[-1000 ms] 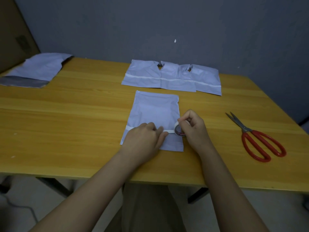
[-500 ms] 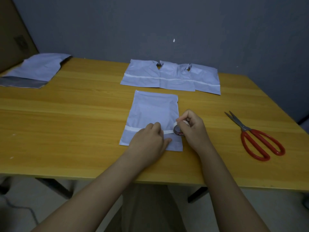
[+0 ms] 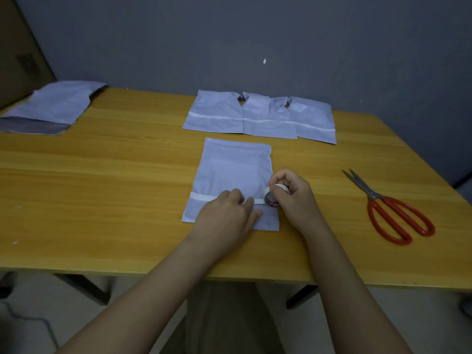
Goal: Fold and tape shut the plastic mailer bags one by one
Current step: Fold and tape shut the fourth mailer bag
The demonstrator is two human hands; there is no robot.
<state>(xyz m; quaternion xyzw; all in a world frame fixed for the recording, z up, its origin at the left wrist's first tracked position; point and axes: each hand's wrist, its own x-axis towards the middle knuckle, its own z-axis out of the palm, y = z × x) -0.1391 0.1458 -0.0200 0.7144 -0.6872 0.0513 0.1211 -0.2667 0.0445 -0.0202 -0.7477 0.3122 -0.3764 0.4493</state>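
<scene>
Your tabletop (image 3: 102,175) is a yellow wood-grain slab on dark legs, pushed against a plain grey-blue wall (image 3: 255,34) that carries one small white fleck. A brown board (image 3: 18,60) leans at the far left corner, and pale floor shows below the near edge.

The mailer bag (image 3: 235,169) you are working on lies flat in the middle of the tabletop, just in front of you. A strip of white tape (image 3: 204,196) runs across its lower part from the left edge towards the right. Your left hand (image 3: 227,218) lies on the bag with fairly straight fingers pressing down on the strip; its grip is relaxed and holds nothing. Your right hand (image 3: 293,198) has its grip curled round the tape roll (image 3: 272,199), which stands on edge at the bag's right side. The roll's core shows a red label, too small to read.

Behind the bag, a row of three taped bags (image 3: 258,116) lies side by side, edges overlapping, with a white band across each. At the far left a stack of unsealed bags (image 3: 51,108) rests with a darker flap at its near end. Red-handled scissors (image 3: 393,210) lie closed well to the right, blades pointing away from you.
</scene>
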